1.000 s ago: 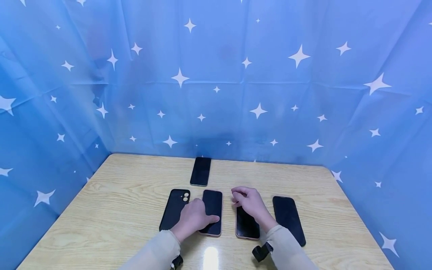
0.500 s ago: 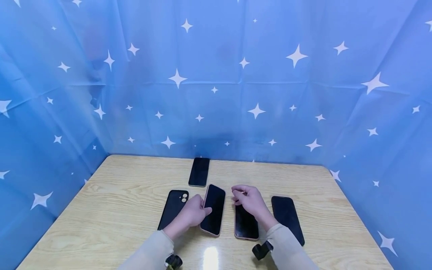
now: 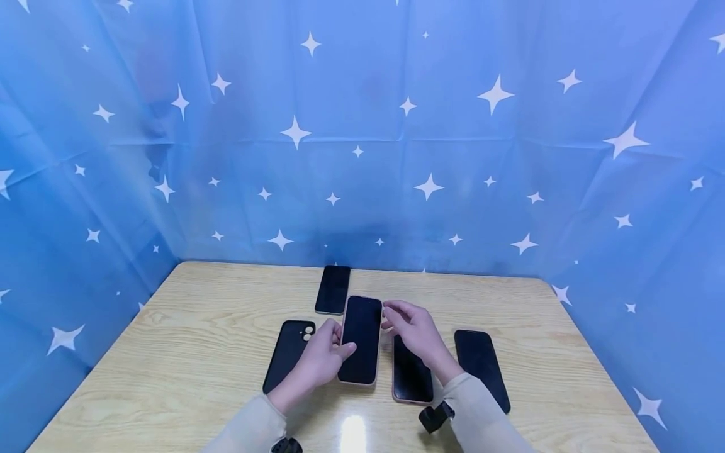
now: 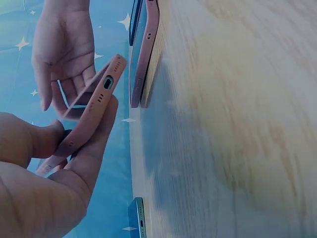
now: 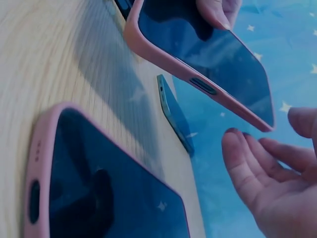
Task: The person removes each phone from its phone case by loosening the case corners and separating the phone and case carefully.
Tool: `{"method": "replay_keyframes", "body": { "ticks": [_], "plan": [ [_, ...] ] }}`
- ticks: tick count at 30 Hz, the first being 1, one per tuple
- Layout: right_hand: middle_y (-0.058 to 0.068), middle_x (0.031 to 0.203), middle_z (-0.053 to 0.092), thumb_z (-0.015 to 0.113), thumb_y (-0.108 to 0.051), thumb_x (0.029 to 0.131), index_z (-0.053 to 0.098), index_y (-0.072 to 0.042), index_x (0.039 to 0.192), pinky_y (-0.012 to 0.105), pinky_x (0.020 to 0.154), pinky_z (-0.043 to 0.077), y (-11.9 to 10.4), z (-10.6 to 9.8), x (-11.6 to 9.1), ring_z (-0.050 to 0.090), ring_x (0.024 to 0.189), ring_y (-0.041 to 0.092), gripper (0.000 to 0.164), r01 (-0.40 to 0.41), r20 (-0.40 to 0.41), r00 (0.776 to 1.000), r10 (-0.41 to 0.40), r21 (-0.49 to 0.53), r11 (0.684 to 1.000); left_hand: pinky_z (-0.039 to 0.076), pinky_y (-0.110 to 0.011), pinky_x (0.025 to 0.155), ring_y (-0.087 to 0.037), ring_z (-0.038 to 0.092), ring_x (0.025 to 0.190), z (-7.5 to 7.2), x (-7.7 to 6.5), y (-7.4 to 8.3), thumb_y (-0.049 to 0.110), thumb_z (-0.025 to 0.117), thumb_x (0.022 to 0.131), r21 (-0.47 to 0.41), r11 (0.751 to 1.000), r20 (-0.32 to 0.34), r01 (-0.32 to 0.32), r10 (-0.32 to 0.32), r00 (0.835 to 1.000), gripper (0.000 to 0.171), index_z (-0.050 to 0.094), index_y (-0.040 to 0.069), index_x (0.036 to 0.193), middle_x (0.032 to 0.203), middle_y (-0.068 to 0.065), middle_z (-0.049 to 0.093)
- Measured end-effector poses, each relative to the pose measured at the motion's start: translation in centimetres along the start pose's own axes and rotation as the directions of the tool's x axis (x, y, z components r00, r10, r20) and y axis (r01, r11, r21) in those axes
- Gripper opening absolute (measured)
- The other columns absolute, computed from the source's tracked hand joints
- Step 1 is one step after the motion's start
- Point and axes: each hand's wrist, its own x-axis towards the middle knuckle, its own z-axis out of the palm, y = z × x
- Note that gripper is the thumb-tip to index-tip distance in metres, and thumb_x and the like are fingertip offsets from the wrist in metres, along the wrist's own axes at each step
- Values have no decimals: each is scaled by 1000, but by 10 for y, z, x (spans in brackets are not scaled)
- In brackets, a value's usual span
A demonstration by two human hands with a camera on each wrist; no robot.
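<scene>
My left hand (image 3: pixel 321 357) holds a smartphone in a pink case (image 3: pixel 362 336), thumb on the glass and fingers beneath. The phone is raised off the table, tilted, screen towards me. Its charging port shows in the cased bottom edge (image 4: pixel 94 106) in the left wrist view. My right hand (image 3: pixel 416 328) is at the phone's upper right side; in the right wrist view its loosely bent fingers (image 5: pixel 237 158) come close to the case corner and grip nothing. Beneath that hand a second phone in a pink case (image 3: pixel 410 376) lies face up, its upper part hidden.
A black phone case (image 3: pixel 287 353) with camera holes lies left of my left hand. At the table's back edge is a dark phone (image 3: pixel 333 289). Another dark phone-shaped slab (image 3: pixel 481 368) lies at right. A blue star-patterned curtain (image 3: pixel 362 157) surrounds the wooden table (image 3: pixel 187 352).
My left hand has taken hold of the left pink-cased phone, lifted it from the table and tilted it up. The right hand has shifted slightly towards its upper edge.
</scene>
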Motion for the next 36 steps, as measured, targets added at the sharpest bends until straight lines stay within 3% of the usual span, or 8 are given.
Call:
{"method": "replay_keyframes", "body": {
  "ticks": [5, 12, 21, 29, 36],
  "plan": [
    [17, 101, 73, 59, -15, 106, 65, 7, 130, 40, 77, 62, -2, 4, 0, 70, 86, 29, 34, 27, -16, 1000, -26, 38, 999, 41, -23, 52, -13, 59, 61, 1, 0, 0, 2, 67, 98, -78, 997, 16, -26, 27, 999, 24, 44, 5, 95, 77, -2, 47],
    [10, 87, 71, 60, -14, 106, 71, 3, 116, 38, 76, 60, -5, 7, 2, 67, 77, 22, 23, 38, -61, 998, -36, 45, 998, 48, -24, 58, -15, 67, 71, 2, 1, 0, 0, 66, 98, -141, 989, 25, -48, 52, 998, 23, 44, 3, 96, 83, -4, 58],
    [8, 82, 69, 61, -15, 105, 73, 2, 110, 32, 71, 57, -7, 10, 2, 64, 71, 18, 21, 26, -120, 993, -23, 27, 999, 34, -20, 48, -9, 47, 50, 5, -1, 2, 0, 65, 98, -140, 988, 30, -72, 77, 997, 24, 42, 3, 96, 74, 0, 41],
    [5, 75, 61, 57, -6, 105, 71, 9, 107, 29, 65, 53, -11, 17, 0, 58, 67, 15, 20, 23, -201, 980, -3, 101, 995, 33, -19, 49, -6, 45, 49, 9, -2, 1, -2, 64, 98, -135, 984, 23, -114, 118, 993, 24, 41, 3, 96, 75, 1, 41],
    [2, 71, 57, 54, -2, 105, 70, 11, 105, 25, 61, 48, -15, 21, -1, 54, 65, 15, 21, 4, -238, 971, 30, 143, 990, 25, -18, 48, -3, 31, 47, 10, -5, 3, -4, 66, 95, -141, 979, -1, -145, 146, 989, 26, 41, 3, 95, 74, 4, 29]
  ]
}}
